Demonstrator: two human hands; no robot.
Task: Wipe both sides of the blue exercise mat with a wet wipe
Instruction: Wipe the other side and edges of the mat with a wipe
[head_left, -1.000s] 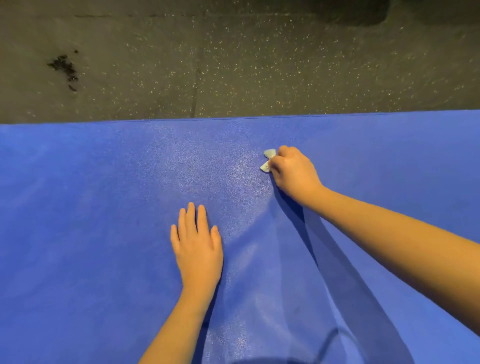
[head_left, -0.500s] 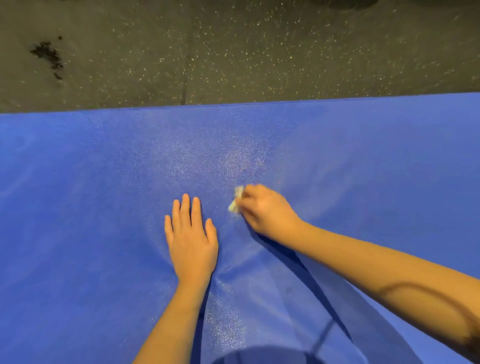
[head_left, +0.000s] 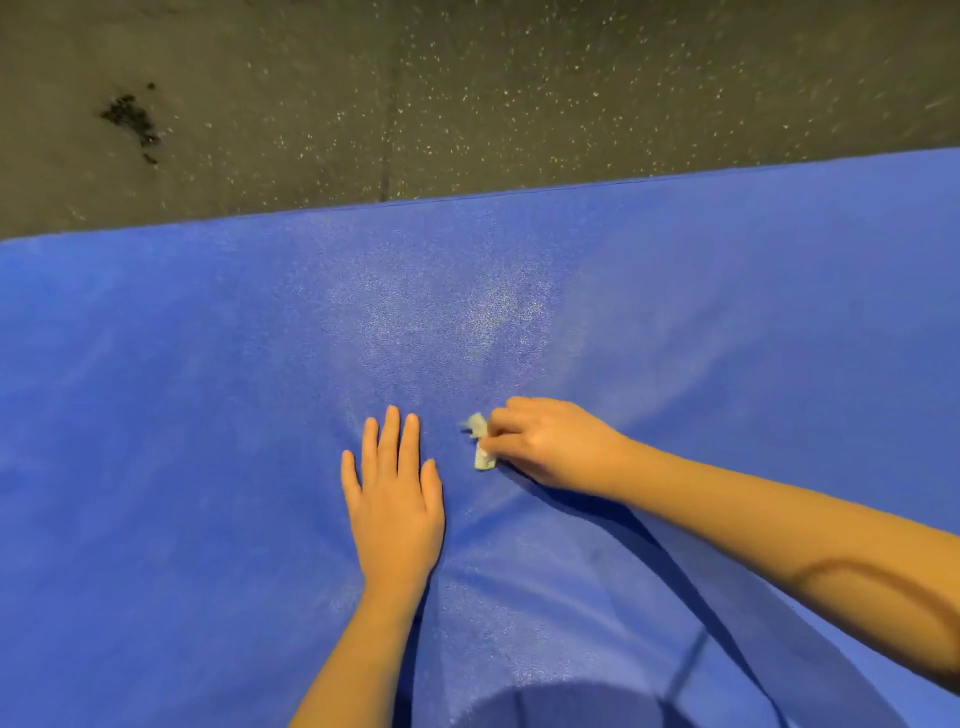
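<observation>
Blue mat (head_left: 208, 415) flat on speckled floor (head_left: 467, 93). Left hand (head_left: 392, 499) flat, fingers straight, pinning mat. Right hand (head_left: 550, 441) fingers curled, pinching bunched wet wipe (head_left: 480, 441) against mat. Judgement: overlap strokes, unfold wipe for wider contact; underside likely not yet done.

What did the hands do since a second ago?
The right hand, gripping the wet wipe, slid back across the blue mat toward the person, ending beside the left hand. The left hand stayed flat on the mat.
</observation>
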